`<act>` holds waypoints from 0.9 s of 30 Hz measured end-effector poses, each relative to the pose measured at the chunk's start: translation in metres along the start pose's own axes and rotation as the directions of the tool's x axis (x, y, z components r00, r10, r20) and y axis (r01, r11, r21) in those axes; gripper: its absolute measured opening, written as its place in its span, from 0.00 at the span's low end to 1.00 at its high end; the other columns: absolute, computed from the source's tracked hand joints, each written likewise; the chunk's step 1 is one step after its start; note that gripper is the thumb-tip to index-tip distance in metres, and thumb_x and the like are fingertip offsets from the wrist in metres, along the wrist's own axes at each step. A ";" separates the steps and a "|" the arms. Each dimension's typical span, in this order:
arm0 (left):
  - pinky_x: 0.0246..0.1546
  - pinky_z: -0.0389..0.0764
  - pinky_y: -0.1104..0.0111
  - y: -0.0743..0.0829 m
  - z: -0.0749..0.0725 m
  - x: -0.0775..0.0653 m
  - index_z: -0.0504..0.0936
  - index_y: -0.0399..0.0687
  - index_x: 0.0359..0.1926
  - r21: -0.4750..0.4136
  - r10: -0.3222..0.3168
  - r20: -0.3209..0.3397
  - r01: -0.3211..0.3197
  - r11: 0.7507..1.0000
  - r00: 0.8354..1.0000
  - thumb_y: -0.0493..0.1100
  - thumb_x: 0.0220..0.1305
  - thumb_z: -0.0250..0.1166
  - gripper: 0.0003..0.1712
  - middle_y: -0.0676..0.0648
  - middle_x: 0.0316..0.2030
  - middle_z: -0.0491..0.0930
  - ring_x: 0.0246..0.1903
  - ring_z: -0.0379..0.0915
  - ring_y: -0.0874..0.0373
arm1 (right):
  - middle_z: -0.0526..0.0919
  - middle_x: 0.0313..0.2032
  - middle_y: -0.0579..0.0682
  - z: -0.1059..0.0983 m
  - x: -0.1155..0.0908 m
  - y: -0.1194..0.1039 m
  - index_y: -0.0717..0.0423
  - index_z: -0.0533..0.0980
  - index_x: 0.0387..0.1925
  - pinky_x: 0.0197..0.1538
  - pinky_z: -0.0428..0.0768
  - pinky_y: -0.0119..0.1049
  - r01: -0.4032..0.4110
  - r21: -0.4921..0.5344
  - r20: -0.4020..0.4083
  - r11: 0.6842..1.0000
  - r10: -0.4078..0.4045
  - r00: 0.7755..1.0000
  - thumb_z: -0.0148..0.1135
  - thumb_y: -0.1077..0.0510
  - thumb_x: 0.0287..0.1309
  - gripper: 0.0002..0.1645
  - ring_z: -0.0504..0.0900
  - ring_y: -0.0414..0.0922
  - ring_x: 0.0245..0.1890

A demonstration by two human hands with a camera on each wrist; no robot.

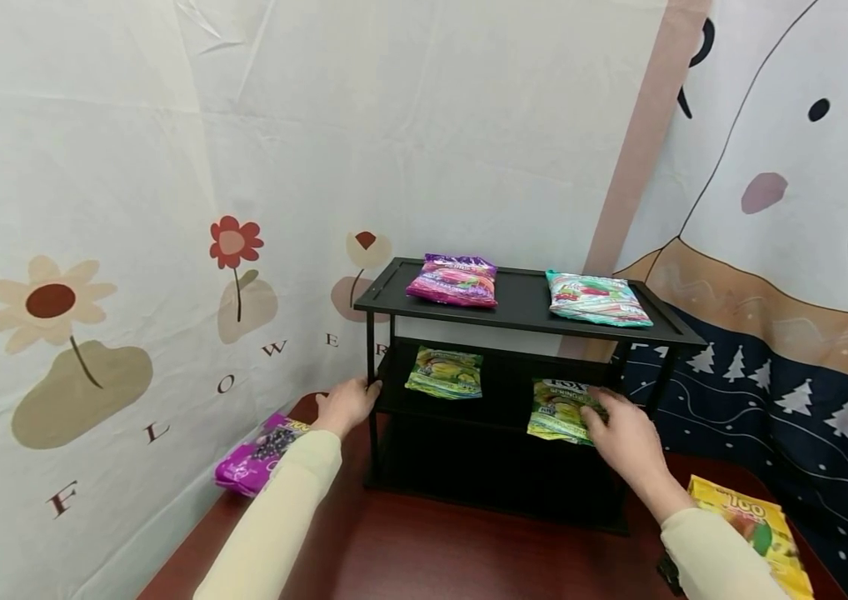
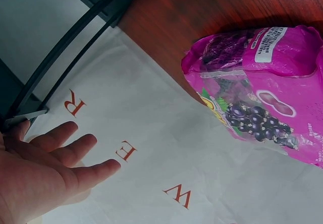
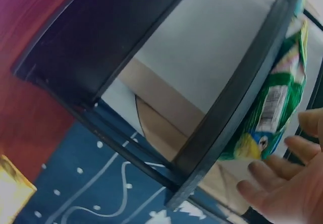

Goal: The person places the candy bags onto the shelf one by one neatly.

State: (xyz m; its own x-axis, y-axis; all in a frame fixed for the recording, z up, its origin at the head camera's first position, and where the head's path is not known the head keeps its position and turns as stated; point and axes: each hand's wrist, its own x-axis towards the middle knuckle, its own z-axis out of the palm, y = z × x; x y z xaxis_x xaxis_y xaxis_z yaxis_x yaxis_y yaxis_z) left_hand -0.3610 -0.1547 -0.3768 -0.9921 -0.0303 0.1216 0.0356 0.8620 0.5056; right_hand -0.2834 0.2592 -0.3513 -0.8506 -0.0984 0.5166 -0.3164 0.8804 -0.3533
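A black three-tier shelf (image 1: pixel 521 333) carries the candy bags. My left hand (image 1: pixel 346 406) is at the left end of its middle tier, beside the post. In the left wrist view several fingers (image 2: pixel 65 138) stretch out, spread apart, holding no bag. On the right of the middle tier lies a green candy bag (image 1: pixel 561 411), its near edge slightly over the tier's front. My right hand (image 1: pixel 628 437) is at that bag's right side, thumb and fingers spread. In the right wrist view the fingers (image 3: pixel 270 176) look relaxed beside the bag, not curled round it.
Another green bag (image 1: pixel 445 372) lies left on the middle tier. A purple bag (image 1: pixel 456 281) and a teal-white bag (image 1: pixel 596 298) rest on top. A magenta grape bag (image 2: pixel 262 98) and a yellow bag (image 1: pixel 757 529) lie on the red-brown table (image 1: pixel 424 546). Printed cloth hangs behind.
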 end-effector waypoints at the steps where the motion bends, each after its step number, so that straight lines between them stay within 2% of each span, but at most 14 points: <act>1: 0.61 0.47 0.27 0.000 0.000 0.000 0.69 0.48 0.71 0.001 0.000 -0.001 0.000 1.000 1.000 0.55 0.78 0.45 0.29 0.36 0.66 0.70 0.65 0.63 0.32 | 0.77 0.58 0.68 0.003 -0.002 -0.002 0.66 0.76 0.61 0.48 0.75 0.64 0.060 -0.034 -0.022 0.998 -0.060 0.998 0.60 0.57 0.68 0.24 0.78 0.67 0.52; 3: 0.61 0.47 0.28 0.000 0.000 -0.001 0.70 0.47 0.71 0.001 0.004 -0.005 -0.004 1.000 1.000 0.55 0.78 0.45 0.29 0.35 0.66 0.70 0.65 0.63 0.32 | 0.79 0.54 0.66 0.009 -0.006 -0.005 0.64 0.78 0.58 0.48 0.76 0.63 0.168 -0.103 -0.048 0.980 -0.174 0.984 0.64 0.56 0.65 0.23 0.78 0.66 0.52; 6: 0.62 0.47 0.28 0.000 -0.001 -0.002 0.70 0.47 0.71 0.002 0.005 -0.009 -0.005 1.000 1.000 0.55 0.78 0.45 0.29 0.35 0.66 0.70 0.65 0.63 0.32 | 0.82 0.50 0.62 0.018 -0.012 -0.006 0.60 0.81 0.55 0.46 0.78 0.60 0.300 -0.220 -0.073 0.928 -0.322 0.944 0.69 0.53 0.60 0.24 0.80 0.63 0.48; 11: 0.61 0.46 0.27 0.000 -0.001 -0.002 0.70 0.48 0.71 -0.003 0.003 -0.004 -0.003 1.000 1.000 0.54 0.78 0.45 0.28 0.35 0.66 0.70 0.65 0.63 0.32 | 0.83 0.46 0.59 0.029 -0.019 -0.004 0.56 0.83 0.52 0.37 0.80 0.53 0.406 -0.361 -0.100 0.840 -0.468 0.878 0.72 0.48 0.53 0.26 0.81 0.58 0.41; 14: 0.61 0.47 0.27 0.000 0.000 -0.001 0.70 0.49 0.71 -0.004 -0.001 0.000 0.001 1.000 1.000 0.54 0.78 0.45 0.28 0.36 0.66 0.71 0.64 0.64 0.32 | 0.82 0.45 0.59 0.032 -0.023 0.000 0.55 0.83 0.52 0.33 0.79 0.50 0.430 -0.404 -0.113 0.808 -0.510 0.853 0.72 0.48 0.51 0.26 0.81 0.58 0.38; 18: 0.60 0.49 0.28 0.001 0.000 0.000 0.69 0.51 0.72 -0.002 -0.001 -0.001 0.001 1.000 1.000 0.55 0.78 0.45 0.28 0.37 0.66 0.71 0.64 0.65 0.33 | 0.81 0.45 0.60 0.033 -0.025 0.004 0.55 0.82 0.51 0.30 0.78 0.49 0.443 -0.435 -0.124 0.784 -0.540 0.833 0.73 0.51 0.49 0.26 0.80 0.59 0.37; 27: 0.60 0.47 0.27 0.001 -0.001 -0.001 0.68 0.51 0.72 -0.019 -0.003 0.003 0.003 1.000 1.000 0.55 0.78 0.45 0.29 0.37 0.67 0.70 0.65 0.63 0.33 | 0.81 0.41 0.58 0.037 -0.028 0.005 0.55 0.82 0.48 0.28 0.77 0.47 0.437 -0.447 -0.153 0.781 -0.548 0.822 0.73 0.57 0.51 0.20 0.80 0.58 0.36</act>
State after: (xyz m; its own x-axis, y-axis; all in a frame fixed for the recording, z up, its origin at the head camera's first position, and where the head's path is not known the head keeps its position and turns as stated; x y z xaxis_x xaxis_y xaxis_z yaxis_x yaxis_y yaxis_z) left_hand -0.3601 -0.1546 -0.3760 -0.9925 -0.0311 0.1180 0.0353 0.8523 0.5219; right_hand -0.2771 0.2496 -0.3962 -0.4616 -0.4921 0.7381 -0.4311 0.8516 0.2981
